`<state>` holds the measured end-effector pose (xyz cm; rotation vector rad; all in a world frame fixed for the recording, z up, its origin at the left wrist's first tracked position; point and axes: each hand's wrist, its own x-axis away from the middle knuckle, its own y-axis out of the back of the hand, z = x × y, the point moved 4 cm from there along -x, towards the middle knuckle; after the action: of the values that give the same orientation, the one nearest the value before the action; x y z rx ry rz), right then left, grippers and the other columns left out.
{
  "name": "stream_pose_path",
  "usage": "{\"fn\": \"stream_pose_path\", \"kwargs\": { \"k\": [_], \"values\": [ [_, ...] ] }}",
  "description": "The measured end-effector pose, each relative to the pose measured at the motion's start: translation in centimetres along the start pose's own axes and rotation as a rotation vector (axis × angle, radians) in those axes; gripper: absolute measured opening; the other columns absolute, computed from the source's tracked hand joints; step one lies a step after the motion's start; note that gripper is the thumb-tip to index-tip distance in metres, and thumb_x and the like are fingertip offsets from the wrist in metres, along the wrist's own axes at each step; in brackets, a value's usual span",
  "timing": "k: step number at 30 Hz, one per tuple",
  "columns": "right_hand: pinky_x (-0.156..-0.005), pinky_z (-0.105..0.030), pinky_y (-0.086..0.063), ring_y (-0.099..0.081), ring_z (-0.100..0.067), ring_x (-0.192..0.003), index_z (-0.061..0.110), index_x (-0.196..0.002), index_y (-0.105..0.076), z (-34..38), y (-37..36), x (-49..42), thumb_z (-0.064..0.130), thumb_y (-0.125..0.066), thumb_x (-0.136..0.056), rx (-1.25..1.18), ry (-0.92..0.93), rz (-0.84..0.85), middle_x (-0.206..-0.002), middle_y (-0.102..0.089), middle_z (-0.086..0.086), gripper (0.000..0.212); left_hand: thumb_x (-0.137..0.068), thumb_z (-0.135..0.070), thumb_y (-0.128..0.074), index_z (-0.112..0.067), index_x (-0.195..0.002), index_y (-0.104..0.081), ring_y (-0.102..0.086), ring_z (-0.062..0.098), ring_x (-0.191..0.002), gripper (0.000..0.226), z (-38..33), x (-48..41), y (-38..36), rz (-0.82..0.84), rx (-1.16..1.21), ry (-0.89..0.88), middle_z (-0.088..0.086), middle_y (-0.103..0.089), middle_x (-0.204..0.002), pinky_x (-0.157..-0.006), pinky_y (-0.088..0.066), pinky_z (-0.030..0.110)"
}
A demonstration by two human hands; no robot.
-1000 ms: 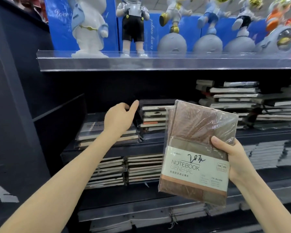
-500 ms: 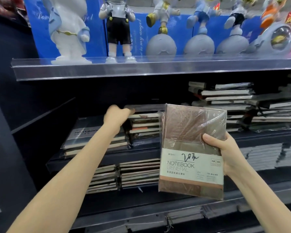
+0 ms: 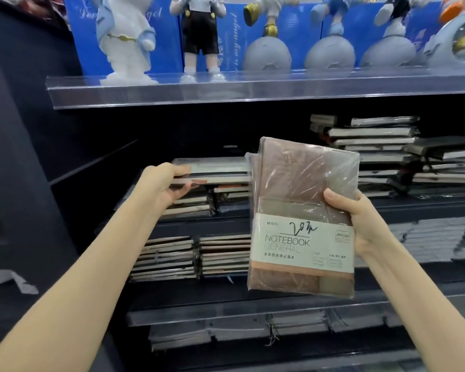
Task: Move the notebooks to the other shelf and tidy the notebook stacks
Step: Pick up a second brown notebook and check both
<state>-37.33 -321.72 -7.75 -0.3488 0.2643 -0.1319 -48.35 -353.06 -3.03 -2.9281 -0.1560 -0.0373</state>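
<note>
Head view is showing the left hand (image 3: 160, 185), merely reaching a second ago, now curling its fingers (image 3: 181, 191) round the top notebooks (image 3: 218, 171) and lifting them off the stack (image 3: 191, 204) on the shelf (image 3: 199, 226), while the right hand (image 3: 360, 218) is gripping the wrapped notebooks (image 3: 304, 210) upright, so another batch is leaving.

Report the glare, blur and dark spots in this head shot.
Head view: glare streaks the plastic wrap on the brown notebooks in the right hand, though the label is readable; head view: the left hand and the top notebooks it grips look slightly smeared; head view: the bottom shelf stacks sit in deep shadow, and the clear shelf edge shows a pale sheen.
</note>
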Motion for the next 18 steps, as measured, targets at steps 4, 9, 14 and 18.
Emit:
{"fn": "stream_pose_path", "kwargs": {
  "k": [4,9,14,18],
  "values": [
    [-0.057,-0.037,-0.058,-0.071,-0.025,-0.069,0.002,-0.124,-0.055,0.4,2.3,1.0,0.017,-0.075,-0.063,-0.061,-0.04,-0.082,-0.084,-0.073,-0.009,0.067,-0.087,0.003,-0.056,-0.002,-0.081,-0.055,-0.057,0.025,-0.074,0.008,-0.9,0.7,5.0,-0.072,0.006,-0.03,0.012,-0.058,-0.085,-0.035,-0.041,0.013],
    [-0.057,-0.041,-0.057,-0.071,-0.028,-0.072,-0.001,-0.129,-0.051,-0.3,2.5,2.2,0.027,-0.095,-0.03,-0.025,-0.091,-0.134,-0.093,-0.071,-0.014,0.111,-0.087,0.002,-0.057,-0.004,-0.077,-0.055,-0.057,0.021,-0.062,0.012,-1.6,1.1,10.1,-0.165,-0.114,-0.065,0.009,-0.055,-0.081,-0.035,-0.042,0.014],
    [-0.054,-0.038,-0.057,-0.071,-0.026,-0.068,0.001,-0.129,-0.052,-0.8,0.6,2.5,0.013,-0.072,-0.067,-0.047,-0.117,-0.147,-0.096,-0.069,-0.014,0.067,-0.092,-0.02,-0.059,0.004,-0.097,-0.057,-0.064,0.025,-0.061,0.025,-0.1,0.4,10.0,-0.172,-0.45,-0.161,0.02,-0.062,-0.094,-0.05,-0.05,0.023],
    [-0.059,-0.041,-0.058,-0.071,-0.028,-0.074,0.003,-0.126,-0.055,-0.9,-0.6,2.8,0.02,-0.082,-0.056,-0.012,-0.094,-0.136,-0.094,-0.071,-0.014,0.078,-0.084,-0.057,-0.055,0.004,-0.11,-0.055,-0.048,0.044,-0.103,0.066,-1.5,2.2,8.4,-0.551,-1.482,-0.522,0.03,-0.05,-0.113,-0.082,-0.041,0.049]
  ]
}}
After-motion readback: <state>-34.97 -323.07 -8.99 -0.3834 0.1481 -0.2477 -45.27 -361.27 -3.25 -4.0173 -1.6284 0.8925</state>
